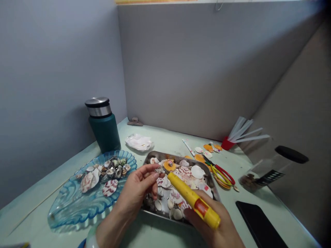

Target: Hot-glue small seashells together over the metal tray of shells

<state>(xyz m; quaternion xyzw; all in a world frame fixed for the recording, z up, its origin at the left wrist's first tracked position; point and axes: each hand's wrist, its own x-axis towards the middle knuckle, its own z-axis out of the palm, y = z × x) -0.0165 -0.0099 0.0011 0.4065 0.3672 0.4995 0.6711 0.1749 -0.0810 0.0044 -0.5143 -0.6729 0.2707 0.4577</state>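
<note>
My left hand [136, 194] pinches a small silvery piece [159, 170] between thumb and fingertips, held above a metal tray [155, 155] full of seashells. My right hand [214, 224] grips a yellow glue tube [192, 199] with a red band, its tip pointing up-left toward the pinched piece and almost touching it. Both hands hover over the near half of the tray.
A blue glass shell-shaped dish [77, 203] with shells lies at left, a teal flask [103, 125] behind it. Scissors [219, 174], a pen [188, 147], a red cup of white sticks [227, 143], a clear jar [269, 170] and a black phone [258, 225] lie at right. Grey partition walls enclose the desk.
</note>
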